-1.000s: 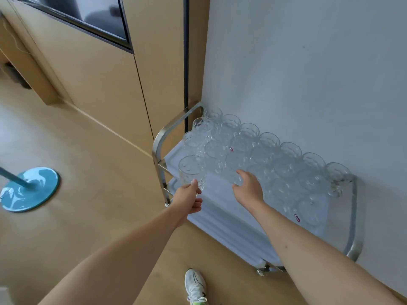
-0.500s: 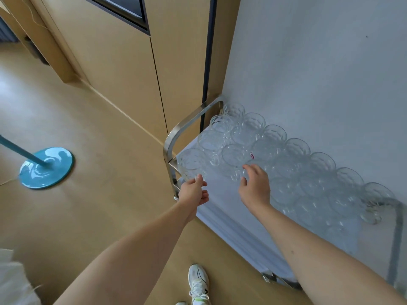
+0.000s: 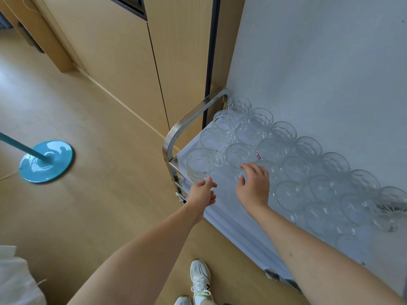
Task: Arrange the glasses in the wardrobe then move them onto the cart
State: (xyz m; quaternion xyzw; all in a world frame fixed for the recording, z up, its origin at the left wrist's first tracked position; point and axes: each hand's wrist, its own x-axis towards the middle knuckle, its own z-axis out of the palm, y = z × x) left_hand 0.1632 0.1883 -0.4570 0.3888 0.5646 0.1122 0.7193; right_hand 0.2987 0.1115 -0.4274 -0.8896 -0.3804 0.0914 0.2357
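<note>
1. Now the cart point(image 3: 222, 219) stands against the grey wall point(image 3: 319, 62), its top covered with clear glasses point(image 3: 293, 166) packed rim to rim in rows that run from the far left corner toward the near right.
2. A steel handle point(image 3: 189, 122) arches over the cart's left end, just beside the leftmost glasses.
3. The left hand point(image 3: 201, 195) reaches to the near-left corner — its thumb and fingertips pinch the base of the corner glass point(image 3: 199, 165), which stands on the cart at the end of its row.
4. The right hand point(image 3: 254, 187) hovers over the cart's near edge with fingers spread and relaxed, grasping nothing; its fingertips lie at the foot of a second glass point(image 3: 239, 154), and whether they touch it I cannot tell.
5. One glass farther back carries a small red sticker point(image 3: 258, 155).
6. At the far right the glasses blur together and cannot be counted.
7. Wooden wardrobe panels point(image 3: 123, 47) rise left of the wall, with a dark gap between the two.
8. On the floor point(image 3: 99, 194) to the left sits a round teal base point(image 3: 47, 161) with a slanting pole; a white shoe point(image 3: 200, 280) shows at the bottom — near the cart.
</note>
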